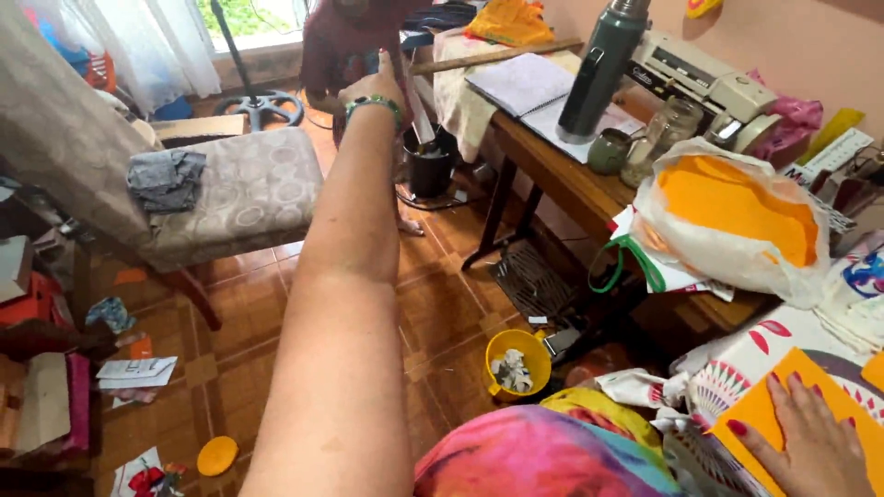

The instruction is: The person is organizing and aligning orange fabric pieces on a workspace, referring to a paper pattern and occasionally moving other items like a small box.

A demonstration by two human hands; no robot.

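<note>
Head view, contents as seen. Left hand [373, 90]: arm stretched far forward, green bangle at the wrist, fingers closed around a long pale strip [416, 103] whose lower end stands in a black pot [429, 164] on the floor, just off the wooden table's [562, 184] far corner. Right hand [810, 440]: open, fingers spread, pressed flat on an orange sheet [810, 387] at the lower right, holding nothing. Yellow bowl [517, 362] of paper scraps on the floor tiles below.

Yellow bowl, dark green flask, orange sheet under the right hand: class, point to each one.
Yellow bowl [528, 344], head view, its near rim.
Dark green flask [599, 78], head view, mid body.
Orange sheet [783, 398], head view, bare upper corner.
</note>
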